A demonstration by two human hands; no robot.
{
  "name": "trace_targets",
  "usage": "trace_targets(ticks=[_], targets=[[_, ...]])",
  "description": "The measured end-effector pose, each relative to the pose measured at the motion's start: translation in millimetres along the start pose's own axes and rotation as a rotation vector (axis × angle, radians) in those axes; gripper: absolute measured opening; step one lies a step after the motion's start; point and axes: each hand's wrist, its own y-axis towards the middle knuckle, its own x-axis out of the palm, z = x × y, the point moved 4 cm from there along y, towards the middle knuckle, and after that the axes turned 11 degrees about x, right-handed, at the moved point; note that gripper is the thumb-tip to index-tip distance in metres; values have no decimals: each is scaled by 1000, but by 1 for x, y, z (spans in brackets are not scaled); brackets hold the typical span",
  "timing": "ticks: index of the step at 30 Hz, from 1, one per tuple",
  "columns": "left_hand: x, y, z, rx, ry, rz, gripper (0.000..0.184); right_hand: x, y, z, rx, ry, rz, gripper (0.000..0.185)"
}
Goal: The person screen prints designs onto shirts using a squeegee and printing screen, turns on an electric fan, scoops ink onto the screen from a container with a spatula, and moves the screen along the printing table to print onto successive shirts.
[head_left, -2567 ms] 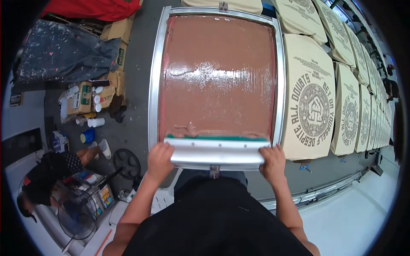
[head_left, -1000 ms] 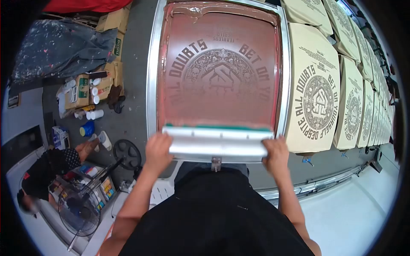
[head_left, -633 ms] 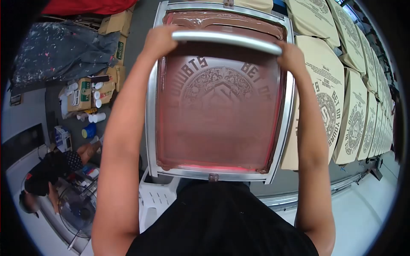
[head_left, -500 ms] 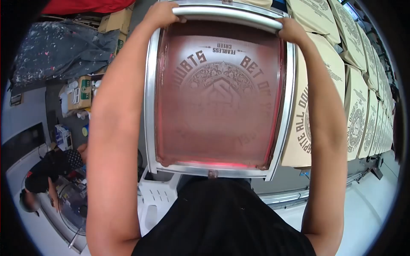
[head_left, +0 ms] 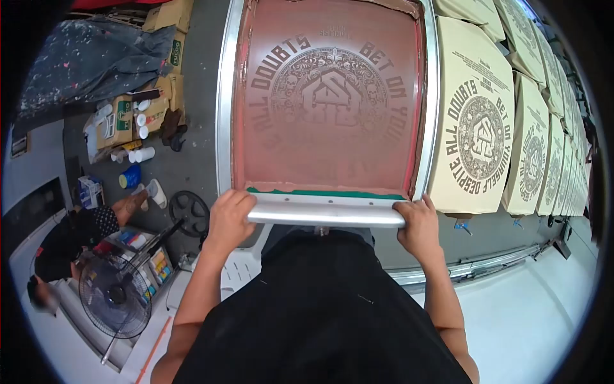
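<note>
A wide metal squeegee (head_left: 327, 211) with a green blade lies across the near end of the screen mesh (head_left: 326, 147). My left hand (head_left: 231, 216) is closed round its left end, and my right hand (head_left: 419, 224) grips the right end. Brown ink coats the mesh inside the aluminium frame (head_left: 225, 115), and a round emblem with lettering shows through it. A line of ink lies along the blade. To the right of the frame is a cream fabric piece (head_left: 476, 121) printed with a matching brown emblem.
More printed cream pieces (head_left: 529, 153) run off to the right. At left are a paint-spotted dark cloth (head_left: 96, 64), cardboard boxes (head_left: 118, 121), white containers (head_left: 142, 155), a handwheel (head_left: 188, 216) and a fan (head_left: 116, 294). A person (head_left: 73, 240) is at the lower left.
Both hands have brought the squeegee from the far end of the frame back to the near end, close to my body. More of the emblem shows through the mesh.
</note>
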Motion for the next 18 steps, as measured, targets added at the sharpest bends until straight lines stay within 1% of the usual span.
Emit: trace_targets(ticks=[1,3,4,5,6,7,8,9,10,11,12,13,14,15,16,17,18], targets=[[-1,1,-2,2,-1,1,35,-1,4,-1,2,-2,1,40],[-1,7,-6,-42,-17,-59,38,0,17,4,19,-21,-138,39],[2,2,-5,-38,-18,-58,38,3,18,9,63,-24,-221,40],[5,-6,-3,-5,-11,11,39,9,13,11,60,-28,-211,40],[10,-16,1,30,-3,80,39,17,-4,13,13,-8,-88,41],[22,-33,5,26,82,101,40,22,-18,13,-37,14,41,42],[25,-37,5,31,80,120,41,28,-22,10,-21,-15,44,45],[28,-32,0,36,78,142,42,30,-20,9,-16,19,90,47],[36,-25,-15,79,172,206,42,28,-2,11,-48,13,170,47],[26,5,-27,84,155,171,41,23,17,13,-74,7,236,47],[22,35,-46,96,174,240,41,10,51,15,-31,18,177,46],[5,72,-57,93,177,242,30,-1,82,21,-124,24,314,46],[-2,108,-76,90,185,250,29,-12,118,23,-137,-9,328,47],[-14,143,-90,137,193,317,27,-29,153,23,-146,-24,338,48],[-24,176,-104,134,203,328,26,-37,188,29,-155,-80,380,46],[-31,207,-119,100,216,301,26,-53,220,28,-130,-141,405,43],[-43,239,-124,-19,247,192,29,-68,248,27,-147,-146,432,41]])
